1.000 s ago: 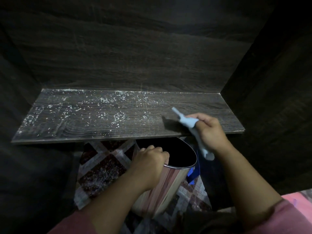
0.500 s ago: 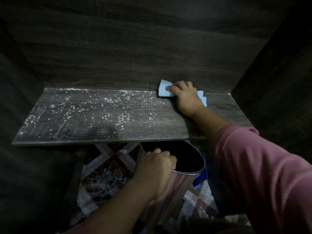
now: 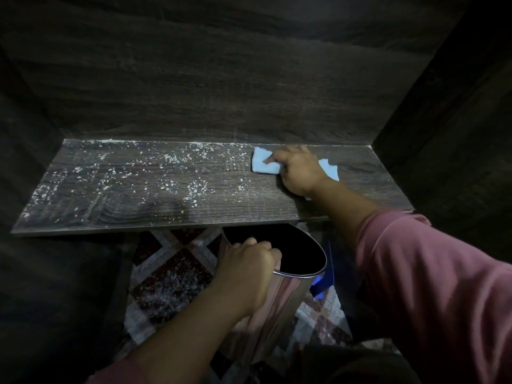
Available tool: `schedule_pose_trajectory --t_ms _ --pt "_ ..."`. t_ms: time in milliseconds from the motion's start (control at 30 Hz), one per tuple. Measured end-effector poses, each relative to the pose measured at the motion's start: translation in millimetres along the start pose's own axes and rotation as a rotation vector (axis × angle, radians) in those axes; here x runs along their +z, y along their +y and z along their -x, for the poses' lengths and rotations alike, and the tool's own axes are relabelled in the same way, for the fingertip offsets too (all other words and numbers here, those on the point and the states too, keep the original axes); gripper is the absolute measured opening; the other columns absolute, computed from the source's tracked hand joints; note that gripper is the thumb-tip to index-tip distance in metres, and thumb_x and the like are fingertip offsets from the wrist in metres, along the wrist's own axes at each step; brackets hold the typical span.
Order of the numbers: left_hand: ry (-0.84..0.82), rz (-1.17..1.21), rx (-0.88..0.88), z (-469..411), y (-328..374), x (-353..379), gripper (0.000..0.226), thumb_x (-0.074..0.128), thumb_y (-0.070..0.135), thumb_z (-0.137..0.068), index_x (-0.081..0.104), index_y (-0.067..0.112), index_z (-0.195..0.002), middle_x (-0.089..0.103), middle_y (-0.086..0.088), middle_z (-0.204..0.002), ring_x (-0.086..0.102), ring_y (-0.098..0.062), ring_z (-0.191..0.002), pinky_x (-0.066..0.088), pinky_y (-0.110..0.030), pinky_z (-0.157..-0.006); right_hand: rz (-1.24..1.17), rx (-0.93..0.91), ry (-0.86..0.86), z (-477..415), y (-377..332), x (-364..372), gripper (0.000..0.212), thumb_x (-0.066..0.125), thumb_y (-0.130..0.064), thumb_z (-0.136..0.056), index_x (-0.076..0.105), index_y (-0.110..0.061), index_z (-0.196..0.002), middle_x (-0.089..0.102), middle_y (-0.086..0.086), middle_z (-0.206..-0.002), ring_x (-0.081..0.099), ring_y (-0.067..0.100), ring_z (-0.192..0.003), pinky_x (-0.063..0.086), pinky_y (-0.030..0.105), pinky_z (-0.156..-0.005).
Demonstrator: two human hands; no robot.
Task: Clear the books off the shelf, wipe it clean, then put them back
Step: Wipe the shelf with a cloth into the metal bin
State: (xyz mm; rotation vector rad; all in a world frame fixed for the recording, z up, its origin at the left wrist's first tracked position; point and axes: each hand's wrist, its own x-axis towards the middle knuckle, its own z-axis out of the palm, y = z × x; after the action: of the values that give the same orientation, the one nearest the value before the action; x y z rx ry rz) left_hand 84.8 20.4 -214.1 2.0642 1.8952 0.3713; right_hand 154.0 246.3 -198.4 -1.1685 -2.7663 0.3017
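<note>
I saw the dark wooden shelf [image 3: 166, 200] spanning from 9 to 3 o'clock, walled at back and sides. Below its front edge, toward 6 o'clock, a shiny metal bin [image 3: 293, 289] tilted over the patterned floor [image 3: 171, 273]. The left hand [image 3: 246, 270] gripped the bin's rim, fingers curled over it. The right hand [image 3: 300, 173], at 2 o'clock on the shelf, held a light blue cloth [image 3: 261, 164] under bent fingers, pressed to the board near the back wall. White specks [image 3: 194, 187] lay scattered from the cloth toward 9 o'clock.
</note>
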Motion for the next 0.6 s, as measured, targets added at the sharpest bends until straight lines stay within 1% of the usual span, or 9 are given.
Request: schedule_pose_trajectory --t_ms 133,267,400,533,600 --pt "0.003 -0.022 0.010 0 0 2 0.027 0.053 0.008 -0.081 0.057 0.025 -0.102 0.054 0.006 -0.104 0.048 -0.019 -0.104 0.040 -0.031 -0.087 -0.048 -0.004 0.010 37 -5 0 0.047 0.042 -0.010 -0.084 0.066 -0.032 -0.118 0.058 0.001 -0.128 0.043 0.031 -0.116 0.036 0.045 -0.099" --pt "0.006 -0.031 0.010 1 0 3 0.027 0.054 0.009 -0.080 0.056 0.027 -0.100 0.054 0.008 -0.103 0.047 -0.017 -0.104 0.038 -0.029 -0.085 -0.069 -0.014 -0.029 69 -12 4 0.056 0.034 -0.017 -0.073 0.068 -0.033 -0.114 0.062 0.000 -0.119 0.049 0.031 -0.108 0.040 0.050 -0.093" --pt "-0.001 -0.036 0.013 1 2 4 0.027 0.051 0.008 -0.080 0.055 0.026 -0.099 0.052 0.008 -0.102 0.047 -0.017 -0.104 0.035 -0.028 -0.083 -0.082 -0.033 -0.038 92 -17 5 0.054 0.035 -0.014 -0.076 0.069 -0.030 -0.115 0.062 0.002 -0.116 0.049 0.032 -0.103 0.041 0.049 -0.092" --pt "-0.011 -0.030 0.019 3 2 5 0.029 0.051 0.008 -0.080 0.055 0.028 -0.100 0.050 0.009 -0.100 0.047 -0.016 -0.103 0.034 -0.028 -0.082 -0.129 -0.031 -0.054 102 -20 4 0.050 0.046 -0.001 -0.082 0.068 -0.030 -0.116 0.061 -0.001 -0.119 0.049 0.030 -0.107 0.036 0.047 -0.097" --pt "-0.007 -0.025 0.018 3 2 5 0.030 0.052 0.007 -0.081 0.055 0.028 -0.101 0.051 0.009 -0.101 0.046 -0.016 -0.104 0.034 -0.028 -0.083 -0.157 -0.008 -0.057 108 -22 1 0.050 0.047 0.000 -0.084 0.068 -0.031 -0.116 0.060 -0.002 -0.120 0.048 0.027 -0.112 0.032 0.043 -0.102"
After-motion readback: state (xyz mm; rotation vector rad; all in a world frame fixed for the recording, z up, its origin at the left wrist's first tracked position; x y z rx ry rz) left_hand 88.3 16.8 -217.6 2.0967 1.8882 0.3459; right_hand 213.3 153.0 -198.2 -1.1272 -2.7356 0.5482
